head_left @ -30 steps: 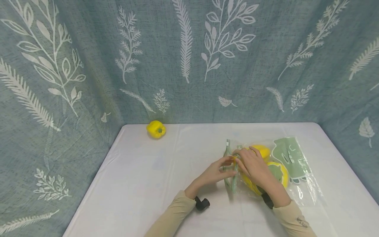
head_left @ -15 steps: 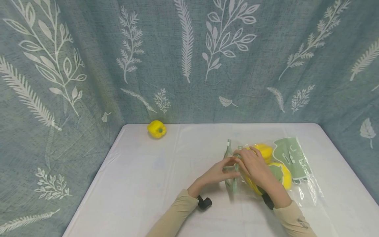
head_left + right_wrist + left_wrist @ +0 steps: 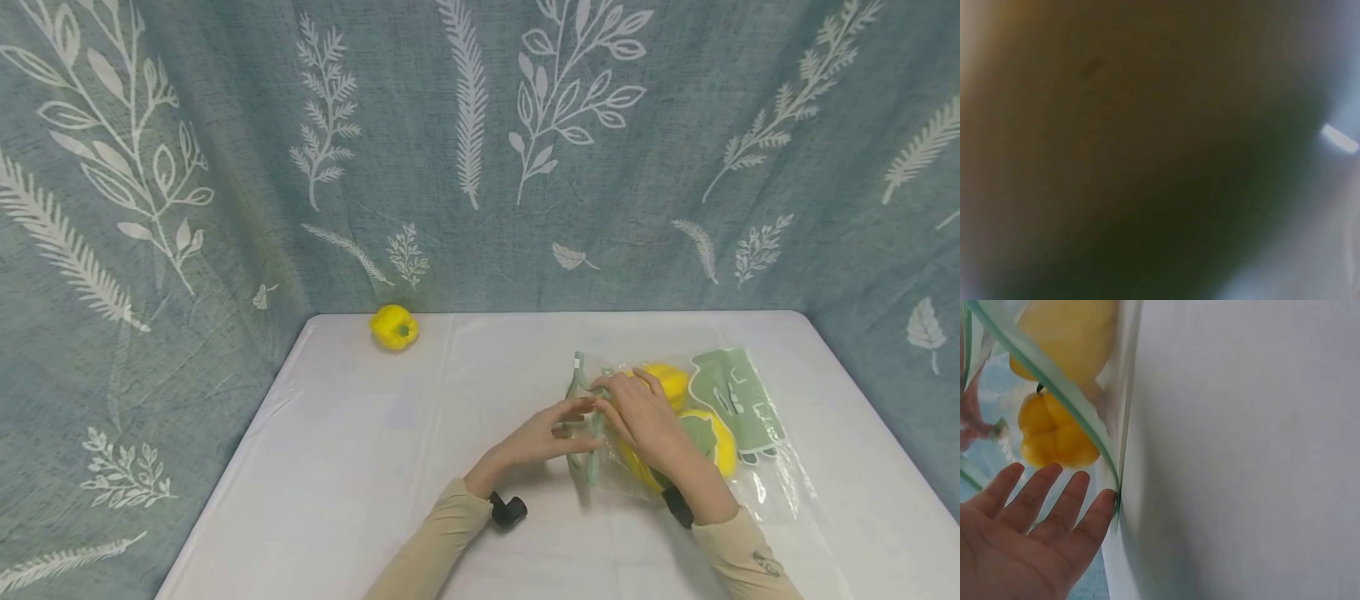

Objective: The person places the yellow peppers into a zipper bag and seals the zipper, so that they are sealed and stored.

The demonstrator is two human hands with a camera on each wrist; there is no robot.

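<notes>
A clear zip bag [image 3: 791, 475] with green print lies on the table, its green-edged mouth facing left and standing apart. Inside are a yellow bell pepper [image 3: 1057, 428] and other yellow pieces [image 3: 667, 382], partly covered by the print. My left hand [image 3: 543, 433] is at the mouth, fingers spread and fairly straight; in the left wrist view, a fingertip of the left hand [image 3: 1041, 531] meets the green rim. My right hand [image 3: 645, 417] lies over the bag and pinches its mouth edge, fingertips partly hidden. The right wrist view is dark and blurred against the bag.
Another yellow bell pepper [image 3: 394, 327] sits at the back left of the white table [image 3: 360, 450], near its far edge. A patterned blue-green curtain [image 3: 420, 167] hangs behind and at the sides. Black wrist cameras [image 3: 510, 511] are worn under both wrists.
Both hands stay at the bag mouth with hardly any movement. The left hand shifts slightly right, then back left, along with a small sway of the whole view.
</notes>
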